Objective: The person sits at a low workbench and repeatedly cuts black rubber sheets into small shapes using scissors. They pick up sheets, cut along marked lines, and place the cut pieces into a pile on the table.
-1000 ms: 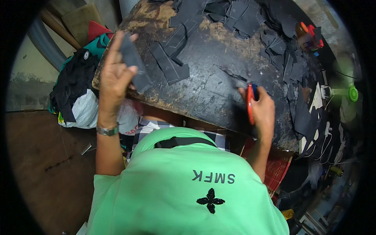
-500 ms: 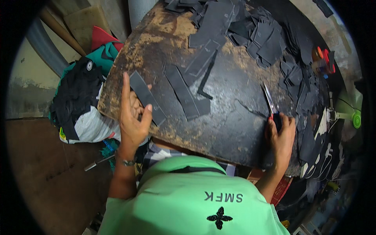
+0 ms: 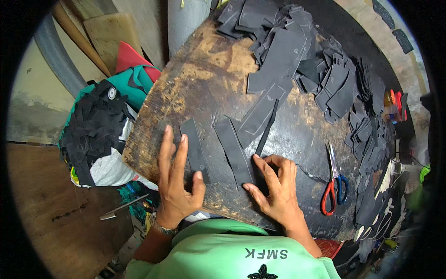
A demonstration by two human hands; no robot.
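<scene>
My left hand (image 3: 175, 179) lies flat on a worn dark worktable (image 3: 200, 79), its fingers resting on a black rectangular strip (image 3: 195, 149). My right hand (image 3: 275, 186) presses its fingertips on the lower end of a second black strip (image 3: 234, 153) beside the first. Neither hand grips anything. A longer black strip (image 3: 258, 116) and a thin sliver (image 3: 266, 130) lie just beyond. Scissors with one red and one blue handle (image 3: 332, 183) lie on the table to the right of my right hand.
Piles of black cut pieces (image 3: 288, 51) cover the far and right side of the table. A bag heaped with black scraps (image 3: 93, 135) stands to the left, near wooden boards (image 3: 107, 37). A metal blade (image 3: 123, 207) lies on the brown floor.
My right hand has let go of the scissors, which now lie on the table, and moved left onto a strip. My left hand has come down flat onto the other strip.
</scene>
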